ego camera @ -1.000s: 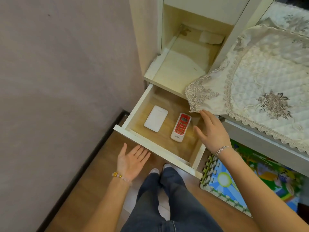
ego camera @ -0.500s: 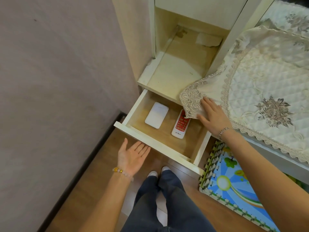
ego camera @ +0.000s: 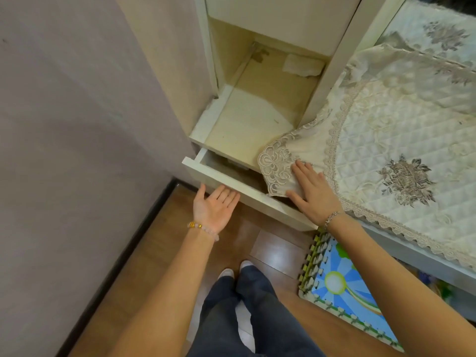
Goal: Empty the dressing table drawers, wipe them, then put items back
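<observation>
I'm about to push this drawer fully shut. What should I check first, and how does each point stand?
1. Drawer partly open, sitting straight in its opening: ok.
2. Left hand open against the drawer front: ok.
3. Lace cloth corner hangs over the gap and may get caught: not ok.
4. Right hand flat on the cloth, thumb beside the gap: not ok.
5. Contents lying flat inside: cannot tell, hidden.

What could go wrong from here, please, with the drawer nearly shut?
1. The lace cloth hangs its corner over the gap of the drawer; it could get trapped if the left hand pushes it in.
2. The right hand rests at that gap, thumb beside the drawer front, so it could be pinched.
</observation>
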Action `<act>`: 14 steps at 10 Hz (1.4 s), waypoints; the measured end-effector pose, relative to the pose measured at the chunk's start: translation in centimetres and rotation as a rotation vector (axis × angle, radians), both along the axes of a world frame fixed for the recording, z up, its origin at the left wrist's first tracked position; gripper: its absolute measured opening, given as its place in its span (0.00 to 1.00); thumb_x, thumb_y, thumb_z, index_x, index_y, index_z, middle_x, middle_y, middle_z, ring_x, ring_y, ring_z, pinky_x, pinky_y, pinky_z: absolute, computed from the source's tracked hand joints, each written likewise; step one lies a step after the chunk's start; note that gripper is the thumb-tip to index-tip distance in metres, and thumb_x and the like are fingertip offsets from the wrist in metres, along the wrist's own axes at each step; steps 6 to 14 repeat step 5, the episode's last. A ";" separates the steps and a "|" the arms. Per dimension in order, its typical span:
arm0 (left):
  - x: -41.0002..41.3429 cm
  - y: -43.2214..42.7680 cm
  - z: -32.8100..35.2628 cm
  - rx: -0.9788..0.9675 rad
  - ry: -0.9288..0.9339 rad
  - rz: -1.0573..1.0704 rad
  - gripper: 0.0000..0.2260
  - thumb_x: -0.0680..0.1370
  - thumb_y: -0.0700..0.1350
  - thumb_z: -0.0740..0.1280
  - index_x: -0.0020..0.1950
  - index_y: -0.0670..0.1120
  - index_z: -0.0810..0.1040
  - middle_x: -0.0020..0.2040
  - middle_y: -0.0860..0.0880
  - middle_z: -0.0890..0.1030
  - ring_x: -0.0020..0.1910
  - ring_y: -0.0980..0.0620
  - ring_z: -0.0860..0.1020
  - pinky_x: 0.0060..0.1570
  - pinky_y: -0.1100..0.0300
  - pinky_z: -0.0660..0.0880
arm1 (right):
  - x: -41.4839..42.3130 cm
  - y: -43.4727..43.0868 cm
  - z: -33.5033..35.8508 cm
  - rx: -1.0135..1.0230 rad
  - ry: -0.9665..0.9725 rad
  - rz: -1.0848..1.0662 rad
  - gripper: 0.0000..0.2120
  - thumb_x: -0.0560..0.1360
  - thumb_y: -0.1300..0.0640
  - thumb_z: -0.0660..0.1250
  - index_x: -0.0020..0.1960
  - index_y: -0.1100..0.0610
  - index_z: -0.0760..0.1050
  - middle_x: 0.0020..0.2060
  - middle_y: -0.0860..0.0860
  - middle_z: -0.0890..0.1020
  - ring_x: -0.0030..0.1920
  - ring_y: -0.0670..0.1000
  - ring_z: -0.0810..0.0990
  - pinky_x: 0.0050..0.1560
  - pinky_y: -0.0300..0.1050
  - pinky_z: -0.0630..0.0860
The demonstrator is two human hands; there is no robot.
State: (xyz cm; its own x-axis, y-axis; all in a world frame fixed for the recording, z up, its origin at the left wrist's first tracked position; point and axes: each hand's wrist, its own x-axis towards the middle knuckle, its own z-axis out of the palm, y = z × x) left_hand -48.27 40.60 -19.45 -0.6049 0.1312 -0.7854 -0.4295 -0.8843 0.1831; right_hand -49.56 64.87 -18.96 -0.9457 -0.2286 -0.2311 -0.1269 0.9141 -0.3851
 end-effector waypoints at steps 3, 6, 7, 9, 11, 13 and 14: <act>-4.5 2.1 -0.1 0.016 -0.003 -0.001 0.32 0.81 0.56 0.54 0.75 0.35 0.53 0.76 0.38 0.54 0.75 0.40 0.54 0.72 0.47 0.54 | 0.3 0.0 -0.7 0.025 0.041 -0.002 0.34 0.75 0.37 0.47 0.76 0.52 0.48 0.76 0.47 0.49 0.75 0.47 0.44 0.73 0.48 0.40; -3.7 1.8 0.4 -0.011 0.024 -0.068 0.30 0.80 0.56 0.55 0.73 0.35 0.59 0.73 0.38 0.62 0.72 0.41 0.61 0.70 0.47 0.60 | 0.2 -0.3 -0.4 0.005 0.041 -0.016 0.35 0.73 0.36 0.47 0.76 0.51 0.49 0.76 0.48 0.51 0.75 0.47 0.45 0.73 0.48 0.42; -3.7 1.8 0.4 -0.011 0.024 -0.068 0.30 0.80 0.56 0.55 0.73 0.35 0.59 0.73 0.38 0.62 0.72 0.41 0.61 0.70 0.47 0.60 | 0.2 -0.3 -0.4 0.005 0.041 -0.016 0.35 0.73 0.36 0.47 0.76 0.51 0.49 0.76 0.48 0.51 0.75 0.47 0.45 0.73 0.48 0.42; -3.7 1.8 0.4 -0.011 0.024 -0.068 0.30 0.80 0.56 0.55 0.73 0.35 0.59 0.73 0.38 0.62 0.72 0.41 0.61 0.70 0.47 0.60 | 0.2 -0.3 -0.4 0.005 0.041 -0.016 0.35 0.73 0.36 0.47 0.76 0.51 0.49 0.76 0.48 0.51 0.75 0.47 0.45 0.73 0.48 0.42; -3.7 1.8 0.4 -0.011 0.024 -0.068 0.30 0.80 0.56 0.55 0.73 0.35 0.59 0.73 0.38 0.62 0.72 0.41 0.61 0.70 0.47 0.60 | 0.2 -0.3 -0.4 0.005 0.041 -0.016 0.35 0.73 0.36 0.47 0.76 0.51 0.49 0.76 0.48 0.51 0.75 0.47 0.45 0.73 0.48 0.42; -3.7 1.8 0.4 -0.011 0.024 -0.068 0.30 0.80 0.56 0.55 0.73 0.35 0.59 0.73 0.38 0.62 0.72 0.41 0.61 0.70 0.47 0.60 | 0.2 -0.3 -0.4 0.005 0.041 -0.016 0.35 0.73 0.36 0.47 0.76 0.51 0.49 0.76 0.48 0.51 0.75 0.47 0.45 0.73 0.48 0.42; -3.7 1.8 0.4 -0.011 0.024 -0.068 0.30 0.80 0.56 0.55 0.73 0.35 0.59 0.73 0.38 0.62 0.72 0.41 0.61 0.70 0.47 0.60 | 0.2 -0.3 -0.4 0.005 0.041 -0.016 0.35 0.73 0.36 0.47 0.76 0.51 0.49 0.76 0.48 0.51 0.75 0.47 0.45 0.73 0.48 0.42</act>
